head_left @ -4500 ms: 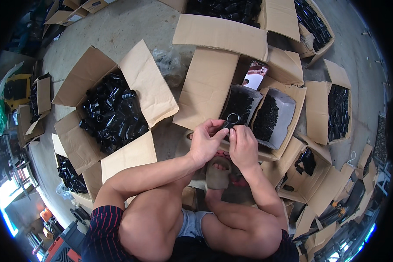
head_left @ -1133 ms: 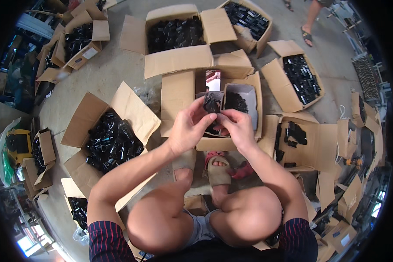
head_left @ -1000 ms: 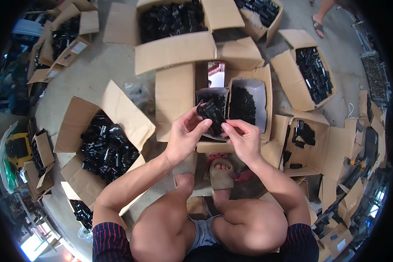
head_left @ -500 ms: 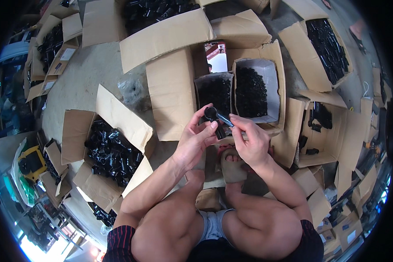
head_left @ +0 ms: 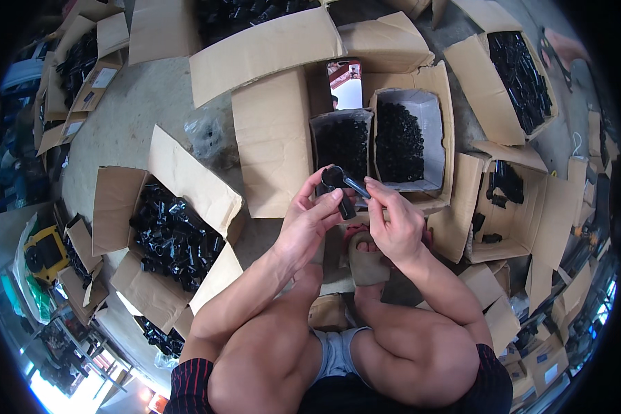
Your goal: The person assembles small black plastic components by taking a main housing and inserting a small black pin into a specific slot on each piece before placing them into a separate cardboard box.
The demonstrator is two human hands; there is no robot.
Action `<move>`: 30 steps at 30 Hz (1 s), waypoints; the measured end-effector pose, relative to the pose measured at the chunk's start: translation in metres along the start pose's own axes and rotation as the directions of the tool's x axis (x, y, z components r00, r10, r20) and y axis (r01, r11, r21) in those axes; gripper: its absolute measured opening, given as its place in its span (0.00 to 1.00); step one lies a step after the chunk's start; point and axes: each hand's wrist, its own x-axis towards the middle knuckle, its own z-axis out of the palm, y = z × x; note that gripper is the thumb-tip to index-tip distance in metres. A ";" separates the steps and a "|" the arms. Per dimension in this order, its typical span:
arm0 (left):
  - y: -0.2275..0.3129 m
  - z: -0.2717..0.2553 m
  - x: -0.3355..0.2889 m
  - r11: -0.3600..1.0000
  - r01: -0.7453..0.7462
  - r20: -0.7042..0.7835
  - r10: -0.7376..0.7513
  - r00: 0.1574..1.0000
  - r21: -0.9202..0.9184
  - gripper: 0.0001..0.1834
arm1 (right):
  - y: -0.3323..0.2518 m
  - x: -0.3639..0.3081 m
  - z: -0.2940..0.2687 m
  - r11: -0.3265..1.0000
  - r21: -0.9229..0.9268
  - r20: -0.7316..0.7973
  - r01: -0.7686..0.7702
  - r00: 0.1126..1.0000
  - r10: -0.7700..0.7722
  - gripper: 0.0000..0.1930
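Left hand (head_left: pixel 300 231) and right hand (head_left: pixel 400 224) both pinching black ringed part (head_left: pixel 356 185), by near end of grey trays (head_left: pixel 431 141). White label (head_left: pixel 104 77) on upper-left carton (head_left: pixel 112 34); print too small to read.

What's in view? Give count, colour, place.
Ringed part: 1, black, left hand.
Slim piece: 1, dark, right hand; whether joined unclear.
Central carton: 1, brown, beyond hands.
Trays: 2, grey, inside it.
Small pieces: uncountable, black, in trays.
Phone: 1, dark-edged, behind left tray.
Other cartons: many, brown, all around.
Larger parts: uncountable, black, in other cartons.
Plastic bag: 1, clear, floor, left.
Yellow-and-black item: 1, far left.
Another person's foot: 1, blurred, upper right.
Sandals: 1+, tan, right foot.
Hands: 2, bare, centre.
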 end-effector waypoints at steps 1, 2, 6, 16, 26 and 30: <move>0.000 0.000 0.000 1.000 -0.005 0.007 0.005 1.000 -0.014 0.29 | 0.001 -0.001 0.000 1.000 0.004 0.004 -0.007 1.000 0.007 0.12; 0.001 -0.001 -0.001 1.000 0.002 0.006 -0.002 1.000 -0.015 0.29 | 0.001 -0.002 0.000 1.000 0.007 0.009 -0.013 1.000 0.013 0.12; 0.003 0.000 -0.002 1.000 0.001 0.017 -0.001 1.000 -0.002 0.30 | 0.003 -0.002 0.001 0.999 0.034 0.003 -0.035 0.999 0.035 0.12; -0.005 -0.006 0.002 1.000 0.001 -0.039 0.000 0.999 0.005 0.30 | -0.008 0.004 0.001 0.999 -0.008 0.061 0.047 0.997 -0.046 0.12; -0.008 -0.014 0.001 0.999 -0.031 0.017 0.031 0.999 0.015 0.32 | -0.001 -0.013 0.005 0.997 0.065 0.094 0.053 0.994 -0.059 0.14; -0.006 -0.016 0.000 0.997 -0.019 0.021 0.018 1.000 0.077 0.34 | -0.002 -0.014 0.001 0.996 0.055 0.085 0.071 0.994 -0.075 0.14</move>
